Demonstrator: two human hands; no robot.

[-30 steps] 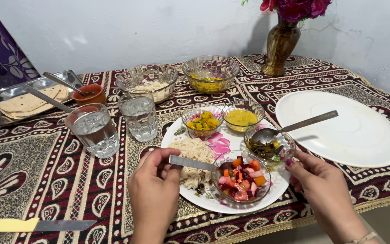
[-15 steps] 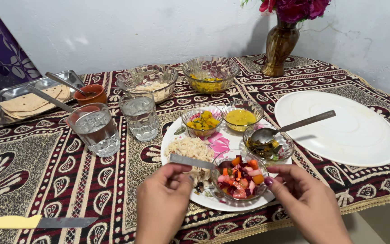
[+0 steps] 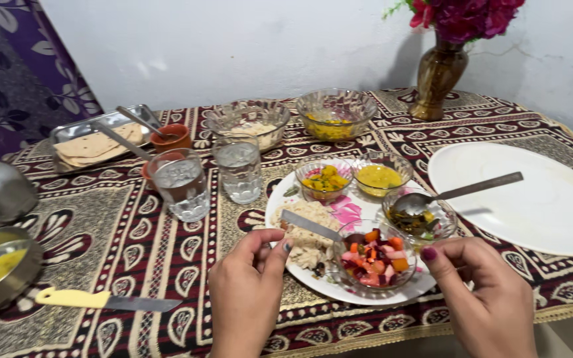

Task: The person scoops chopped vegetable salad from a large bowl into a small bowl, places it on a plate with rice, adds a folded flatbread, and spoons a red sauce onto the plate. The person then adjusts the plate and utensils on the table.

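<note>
I log the bench (image 3: 167, 265) under a patterned cloth. Largest, the bare white platter (image 3: 538, 199) at right. Next, the white plate (image 3: 286, 199) carries rice and four small glass bowls: chopped salad (image 3: 374, 260), yellow dal (image 3: 379, 176), yellow vegetable pieces (image 3: 325, 180), and dark greens with a spoon (image 3: 459, 192). Behind stand two large glass bowls (image 3: 336, 113), a steel tray of flatbreads (image 3: 97, 140) and two glasses of water (image 3: 237, 169). The left hand (image 3: 250, 292) is released, fingertips at the plate's near rim. The right hand (image 3: 489, 298) is loosely curled, holding nothing, just beside the salad bowl. Since the earlier frame both hands have drawn back from the plate.
</note>
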